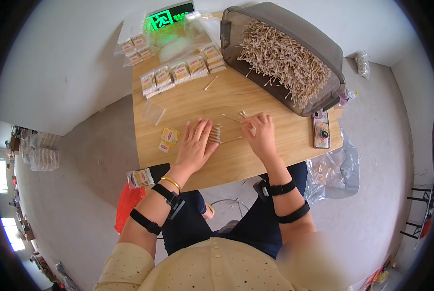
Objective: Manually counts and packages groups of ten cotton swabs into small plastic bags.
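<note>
My left hand (194, 144) lies flat on the wooden table, fingers stretched out, its edge against a row of cotton swabs (215, 134) set side by side. To its left are small yellow and white printed cards (168, 139) and a clear plastic bag (153, 113). My right hand (262, 137) is closed in a pinch at a few cotton swabs, whose white tips (243, 114) show just beyond the fingers. One loose swab (231, 117) lies left of those fingertips, and another (232, 140) points from the row toward the right hand. How many swabs the pinch holds is hidden.
A grey plastic bin (231, 53) tipped on its side holds a heap of cotton swabs (284, 60). Packed swab bundles (180, 72) stand along the back left. A lit green exit sign (171, 17) is behind them. A phone (321, 130) lies at the right edge.
</note>
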Tool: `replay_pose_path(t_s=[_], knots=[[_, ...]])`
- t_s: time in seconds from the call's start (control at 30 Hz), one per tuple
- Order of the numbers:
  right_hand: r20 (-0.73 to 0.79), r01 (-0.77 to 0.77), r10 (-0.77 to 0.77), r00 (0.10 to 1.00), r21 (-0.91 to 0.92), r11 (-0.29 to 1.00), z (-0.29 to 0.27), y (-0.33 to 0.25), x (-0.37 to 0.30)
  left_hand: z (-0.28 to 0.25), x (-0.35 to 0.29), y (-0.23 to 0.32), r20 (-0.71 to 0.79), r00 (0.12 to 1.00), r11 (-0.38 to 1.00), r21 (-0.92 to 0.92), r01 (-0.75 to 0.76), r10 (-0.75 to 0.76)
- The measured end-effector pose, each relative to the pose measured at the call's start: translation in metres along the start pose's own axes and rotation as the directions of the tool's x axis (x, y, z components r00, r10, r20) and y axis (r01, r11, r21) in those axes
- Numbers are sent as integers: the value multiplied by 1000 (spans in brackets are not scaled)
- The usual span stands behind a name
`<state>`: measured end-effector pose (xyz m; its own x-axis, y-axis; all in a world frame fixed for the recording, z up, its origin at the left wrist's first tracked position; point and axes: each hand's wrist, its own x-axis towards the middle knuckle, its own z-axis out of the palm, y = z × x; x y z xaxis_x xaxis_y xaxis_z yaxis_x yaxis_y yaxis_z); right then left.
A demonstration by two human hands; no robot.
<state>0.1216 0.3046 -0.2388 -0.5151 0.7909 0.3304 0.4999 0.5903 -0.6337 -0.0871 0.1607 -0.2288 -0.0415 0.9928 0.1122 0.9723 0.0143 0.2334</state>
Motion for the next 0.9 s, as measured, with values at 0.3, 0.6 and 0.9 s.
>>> replay_pose_path(t_s=[0.3, 0.6, 0.9], knots=[[189, 128, -115, 975, -55, 990, 11, -24, -40, 18, -7, -5, -53, 998, 968, -250, 12, -26], [102, -3, 1, 995, 22, 1000, 46, -48, -19, 17, -13, -3, -19, 1000, 963, -269, -11, 6], [82, 25, -67, 994, 436, 899, 65, -49, 2, 25, -6, 1, -92, 996, 991, -136, -7, -5]])
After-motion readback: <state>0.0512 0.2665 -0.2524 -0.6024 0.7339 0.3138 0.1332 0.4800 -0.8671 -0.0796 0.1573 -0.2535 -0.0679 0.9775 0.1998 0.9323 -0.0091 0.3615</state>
